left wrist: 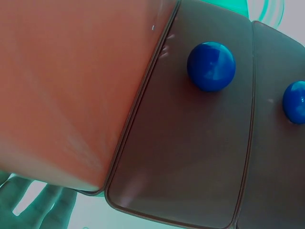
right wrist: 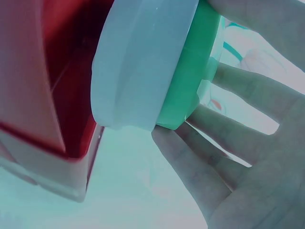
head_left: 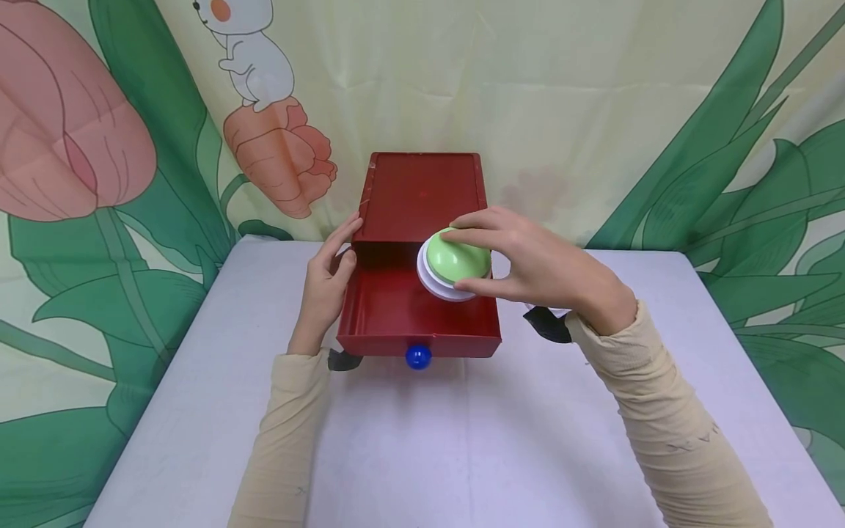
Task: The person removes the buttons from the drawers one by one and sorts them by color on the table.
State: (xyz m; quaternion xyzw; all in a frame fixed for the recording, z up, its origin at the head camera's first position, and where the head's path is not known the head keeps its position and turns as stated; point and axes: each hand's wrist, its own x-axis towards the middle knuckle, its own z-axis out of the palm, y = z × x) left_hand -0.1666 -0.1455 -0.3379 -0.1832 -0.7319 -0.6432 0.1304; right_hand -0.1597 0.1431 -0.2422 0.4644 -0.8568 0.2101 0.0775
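Observation:
A red drawer box stands on the table with its top drawer pulled out, a blue knob on its front. Over the right part of that drawer, my right hand grips a round white object with a green domed top, tilted, fingers and thumb spread around the dome. In the right wrist view, its white base is beside the drawer's edge. My left hand rests against the box's left side, fingers extended. The left wrist view has two drawer fronts with blue knobs.
A white cloth-covered table lies under the box. Behind it hangs a cream curtain printed with large leaves, a tulip and a small animal on a carrot.

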